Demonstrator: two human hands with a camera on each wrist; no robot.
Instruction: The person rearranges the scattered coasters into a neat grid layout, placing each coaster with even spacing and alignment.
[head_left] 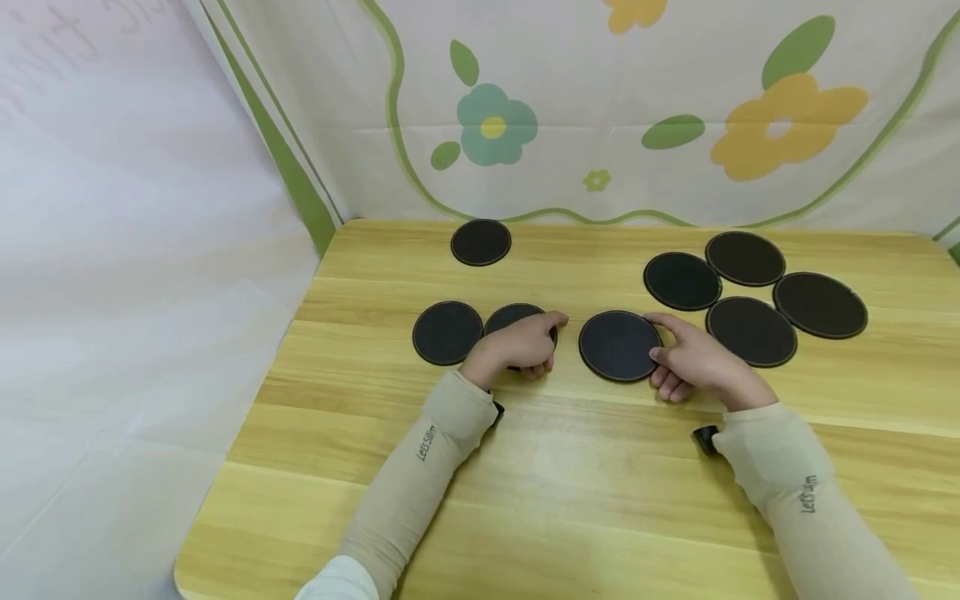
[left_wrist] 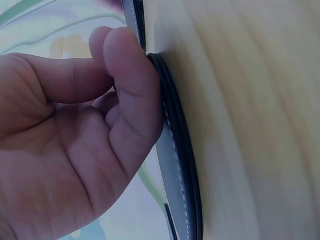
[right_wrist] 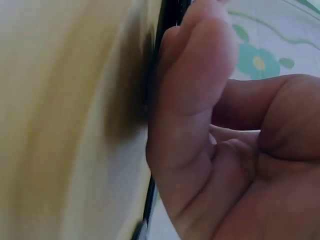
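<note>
My left hand [head_left: 521, 342] lies over a black round disc [head_left: 498, 320], covering much of it; its index finger points right and the other fingers bend loosely, with nothing seen between them. In the left wrist view, the bent fingers of the left hand [left_wrist: 100, 120] are against a dark stitched disc edge [left_wrist: 182, 165]. My right hand [head_left: 697, 362] holds the right edge of another black disc [head_left: 617, 346] with index finger and thumb. The right wrist view shows the right hand [right_wrist: 200, 115] close to the tabletop, its fingers hiding most of a dark edge.
One black disc [head_left: 447, 333] lies left of the left hand, and another [head_left: 481, 242] near the table's back edge. Several discs [head_left: 752, 332] form a cluster at the right of the wooden table [head_left: 555, 500]. A flowered cloth [head_left: 585, 100] hangs behind; white fabric [head_left: 150, 292] hangs at left.
</note>
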